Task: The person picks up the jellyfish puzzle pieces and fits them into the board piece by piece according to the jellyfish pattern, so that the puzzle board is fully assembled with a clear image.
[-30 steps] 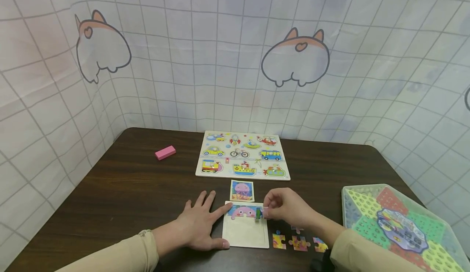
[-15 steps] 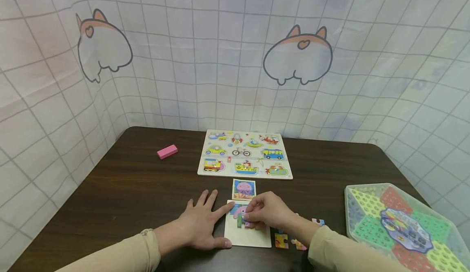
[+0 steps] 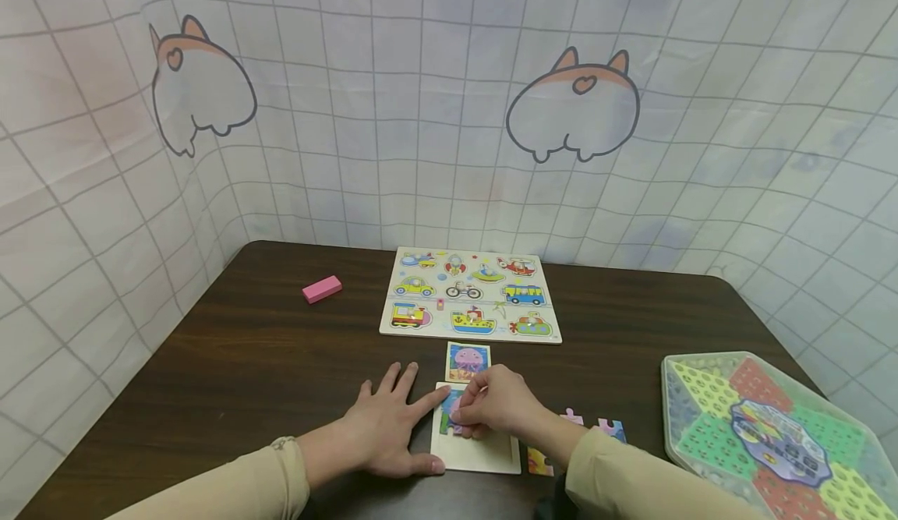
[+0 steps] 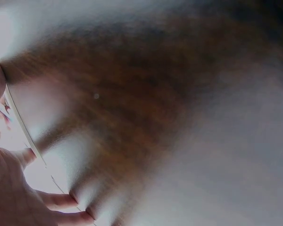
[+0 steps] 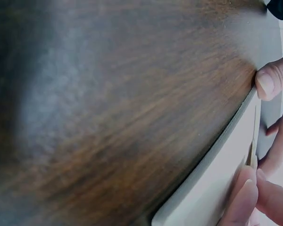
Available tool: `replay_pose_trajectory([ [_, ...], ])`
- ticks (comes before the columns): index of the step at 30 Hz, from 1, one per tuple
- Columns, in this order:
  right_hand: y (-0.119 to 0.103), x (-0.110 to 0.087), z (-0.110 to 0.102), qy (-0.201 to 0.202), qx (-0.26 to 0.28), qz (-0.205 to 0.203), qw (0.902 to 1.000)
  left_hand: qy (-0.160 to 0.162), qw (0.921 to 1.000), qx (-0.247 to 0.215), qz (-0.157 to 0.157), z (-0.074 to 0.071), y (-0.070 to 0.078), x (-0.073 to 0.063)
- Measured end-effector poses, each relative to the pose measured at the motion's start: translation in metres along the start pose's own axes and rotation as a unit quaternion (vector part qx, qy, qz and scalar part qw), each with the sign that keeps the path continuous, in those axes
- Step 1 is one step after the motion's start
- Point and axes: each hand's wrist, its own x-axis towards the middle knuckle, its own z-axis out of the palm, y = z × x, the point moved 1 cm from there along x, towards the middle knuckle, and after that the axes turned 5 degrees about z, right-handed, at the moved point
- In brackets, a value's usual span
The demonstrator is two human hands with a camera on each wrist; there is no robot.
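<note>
My left hand (image 3: pixel 382 430) lies flat and spread, with its index finger and thumb at the left edge of a pale puzzle tray (image 3: pixel 480 459). Over the tray's upper part, my right hand (image 3: pixel 501 401) pinches a jigsaw piece, mostly covered by the fingers. A green and purple bit (image 3: pixel 447 425) shows at the tray's left side, beside a blue and pink piece. In the right wrist view, the thumb and fingers (image 5: pixel 243 200) hold a thin piece (image 5: pixel 253 154) at the tray surface. Above the tray lies a pink jellyfish picture card (image 3: pixel 468 359).
Loose jigsaw pieces (image 3: pixel 540 462) lie right of the tray, partly behind the right forearm. A vehicle peg board (image 3: pixel 470 294) is farther back, a pink block (image 3: pixel 322 289) at left. A clear-lidded game box (image 3: pixel 765 426) stands at right.
My right hand has carried the jigsaw piece leftward from the tray's right edge to its left side, below the top row. The left hand has stayed at the tray's edge.
</note>
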Motion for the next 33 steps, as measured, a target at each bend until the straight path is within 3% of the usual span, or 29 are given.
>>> replay_pose_trajectory([
  [17,-0.0016,0.0031,0.0042,0.031,-0.076,-0.023,0.9963,-0.004,1.0000,0.002,-0.006,0.0007,-0.0008,-0.0001],
  [33,-0.0014,0.0034,0.0040,0.031,-0.072,-0.032,0.9964,-0.001,1.0000,0.007,-0.003,0.0003,0.0004,0.0014],
])
